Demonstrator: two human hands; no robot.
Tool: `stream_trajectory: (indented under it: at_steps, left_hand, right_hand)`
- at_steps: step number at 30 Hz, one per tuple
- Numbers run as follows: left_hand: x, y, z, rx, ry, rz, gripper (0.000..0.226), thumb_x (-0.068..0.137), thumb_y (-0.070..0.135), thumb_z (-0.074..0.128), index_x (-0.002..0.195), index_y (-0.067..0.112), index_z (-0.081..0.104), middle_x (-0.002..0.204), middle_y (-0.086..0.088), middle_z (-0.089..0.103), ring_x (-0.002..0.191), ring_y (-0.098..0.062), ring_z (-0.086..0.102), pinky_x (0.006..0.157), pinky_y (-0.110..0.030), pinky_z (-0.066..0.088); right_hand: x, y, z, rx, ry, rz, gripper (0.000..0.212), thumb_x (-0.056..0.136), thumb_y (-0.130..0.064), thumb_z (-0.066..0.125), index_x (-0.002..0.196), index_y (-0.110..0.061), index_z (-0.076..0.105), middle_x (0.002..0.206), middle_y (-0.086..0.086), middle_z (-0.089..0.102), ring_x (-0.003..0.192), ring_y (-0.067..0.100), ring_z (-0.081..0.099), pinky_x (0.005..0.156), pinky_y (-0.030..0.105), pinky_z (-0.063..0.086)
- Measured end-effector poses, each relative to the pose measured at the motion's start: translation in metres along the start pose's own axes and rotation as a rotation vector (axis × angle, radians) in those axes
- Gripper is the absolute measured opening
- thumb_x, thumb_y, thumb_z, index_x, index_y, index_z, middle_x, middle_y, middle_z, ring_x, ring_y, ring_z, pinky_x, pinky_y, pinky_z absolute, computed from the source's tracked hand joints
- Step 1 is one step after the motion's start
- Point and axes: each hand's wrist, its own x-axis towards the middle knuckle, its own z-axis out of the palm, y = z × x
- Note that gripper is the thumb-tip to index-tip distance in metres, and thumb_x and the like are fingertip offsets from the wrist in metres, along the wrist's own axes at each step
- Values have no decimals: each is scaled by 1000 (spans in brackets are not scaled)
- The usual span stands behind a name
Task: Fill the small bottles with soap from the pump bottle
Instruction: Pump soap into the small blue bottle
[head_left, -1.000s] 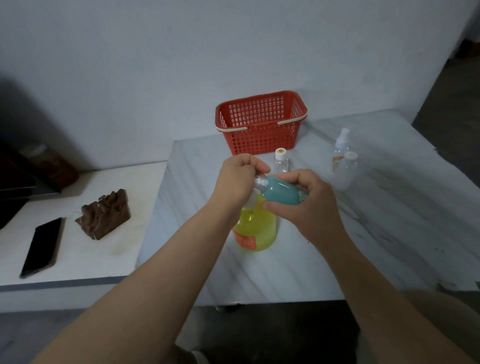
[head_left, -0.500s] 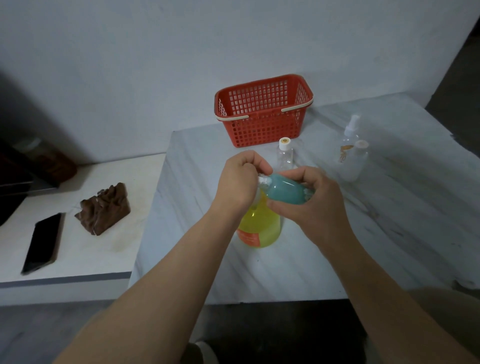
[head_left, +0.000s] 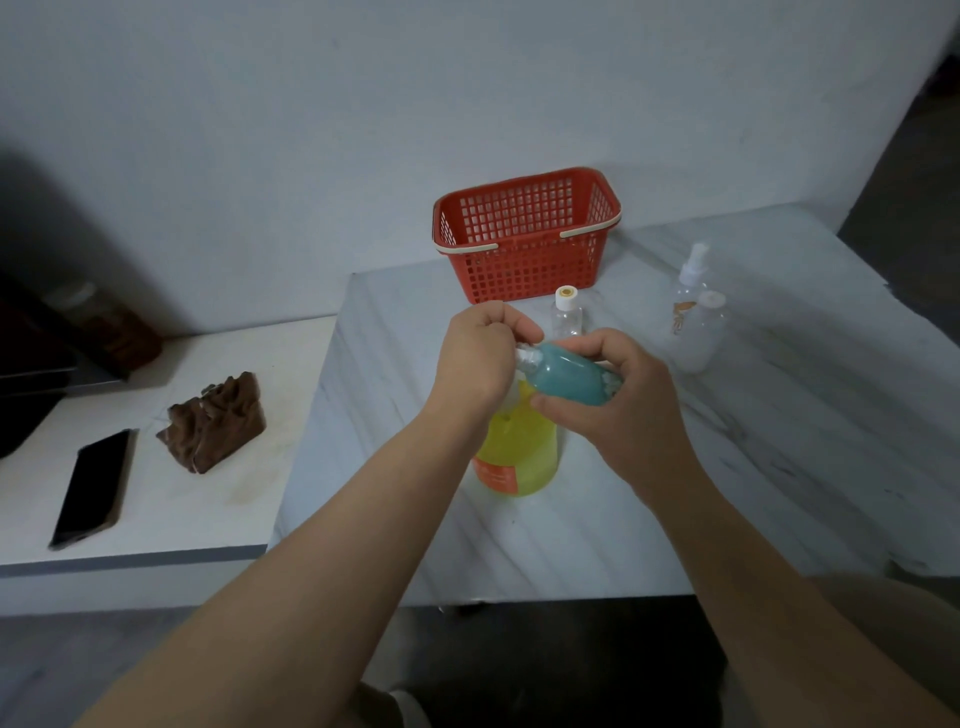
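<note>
Bare forearms (head_left: 332, 551), left hand (head_left: 475, 364), right hand (head_left: 623, 410).
Tan trousers (head_left: 893, 629) at lower right, same cloth at bottom centre.

Teal small bottle (head_left: 569, 376): filled with teal liquid, tipped nearly horizontal, neck pointing left. The right hand (head_left: 618, 400) grips it above the pump bottle. The left hand (head_left: 478, 358) is curled at its neck; what it pinches is hidden.
Pump bottle (head_left: 519, 460): yellow liquid, orange label, upright on the table, top hidden behind the hands.
Clear small bottle (head_left: 566, 317), white cap: upright, just behind the hands.
Clear spray bottle (head_left: 688, 291) and clear capped bottle (head_left: 706, 332): upright, close together at right.
</note>
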Motion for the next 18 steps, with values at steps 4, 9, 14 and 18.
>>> stream_trajectory:
  at_steps: [4, 9, 14, 18]
  left_hand:
    - [1, 5, -1, 15, -12, 5, 36, 75, -9, 33, 65, 13, 60, 67, -4, 56, 64, -17, 49, 55, -26, 39]
    - [2, 4, -2, 31, -31, -7, 36, 74, -8, 32, 63, 12, 60, 68, -7, 58, 65, -19, 51, 56, -27, 40]
    - [3, 1, 0, 28, -30, 26, 37, 73, -9, 32, 63, 12, 60, 69, -7, 59, 67, -19, 52, 59, -28, 41]
    - [6, -4, 3, 10, -20, 59, 36, 72, -10, 31, 62, 12, 59, 66, -5, 58, 65, -17, 51, 56, -26, 39]
  right_hand:
    - [1, 0, 0, -22, -3, -20, 46, 59, -14, 86, 81, -40, 55, 90, -11, 64, 81, 4, 61, 66, 15, 49]
    - [0, 0, 1, -23, -18, -33, 47, 60, -12, 86, 82, -38, 54, 89, -14, 63, 78, 3, 59, 60, 11, 47]
    - [1, 0, 2, -26, -25, -39, 47, 61, -14, 85, 85, -38, 53, 89, -14, 63, 78, 2, 59, 59, 9, 45]
    - [1, 4, 4, -22, -24, -19, 45, 60, -14, 85, 83, -38, 55, 87, -13, 64, 77, 4, 60, 60, 9, 43]
